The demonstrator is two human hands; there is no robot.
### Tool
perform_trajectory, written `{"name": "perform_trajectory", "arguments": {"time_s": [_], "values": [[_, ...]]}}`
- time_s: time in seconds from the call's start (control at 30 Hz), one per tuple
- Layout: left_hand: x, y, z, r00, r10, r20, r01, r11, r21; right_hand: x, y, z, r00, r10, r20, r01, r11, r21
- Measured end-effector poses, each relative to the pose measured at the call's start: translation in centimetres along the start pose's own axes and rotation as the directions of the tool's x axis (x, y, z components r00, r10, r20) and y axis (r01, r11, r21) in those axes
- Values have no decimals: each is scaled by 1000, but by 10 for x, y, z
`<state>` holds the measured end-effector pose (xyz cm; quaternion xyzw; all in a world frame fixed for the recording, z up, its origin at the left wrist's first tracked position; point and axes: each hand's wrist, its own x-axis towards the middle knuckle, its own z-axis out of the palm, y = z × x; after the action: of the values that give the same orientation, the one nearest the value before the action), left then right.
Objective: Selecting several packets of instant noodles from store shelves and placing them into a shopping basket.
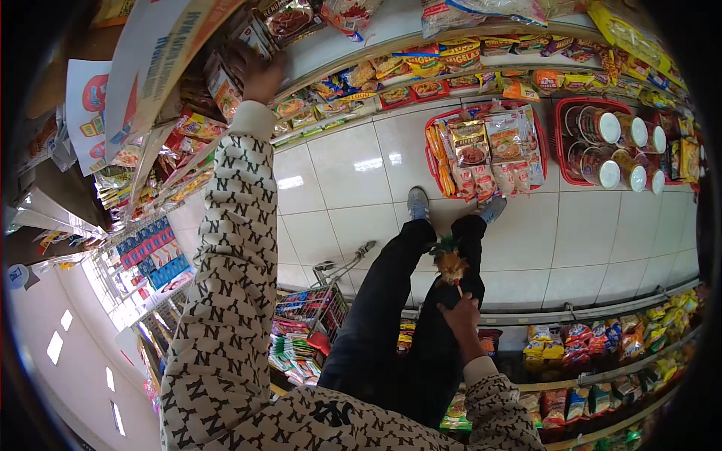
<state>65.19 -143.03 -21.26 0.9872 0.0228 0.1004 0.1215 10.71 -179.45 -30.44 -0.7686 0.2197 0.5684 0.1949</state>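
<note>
My left hand (256,70) reaches onto an upper shelf at the top left, touching a row of upright seasoning packets (224,90); its fingertips are partly hidden among them. A dark packet (287,20) with a food picture lies just beyond it. Low at centre right, my right hand (463,317) is closed round the thin handle of a feather duster (451,266). The duster's brown and dark green feathers point away from me, over my leg.
On the tiled floor stand a red basket (431,169) of packets and another red basket (558,141) of lidded jars. A wire cart (333,307) holds packets at my left. Snack shelves (598,375) line the lower right; noodle shelves (406,93) run along the top.
</note>
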Motion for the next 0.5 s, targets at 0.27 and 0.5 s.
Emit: {"name": "perform_trajectory", "arguments": {"time_s": [0.27,0.5], "values": [[12,-1,-13,999,5,32,-2,994,-107,2,-1,-11,997,-23,69,24,1000,-17],[20,-50,-18,990,120,-67,-133,958,-253,1,-2,-14,997,-26,72,25,1000,18]]}}
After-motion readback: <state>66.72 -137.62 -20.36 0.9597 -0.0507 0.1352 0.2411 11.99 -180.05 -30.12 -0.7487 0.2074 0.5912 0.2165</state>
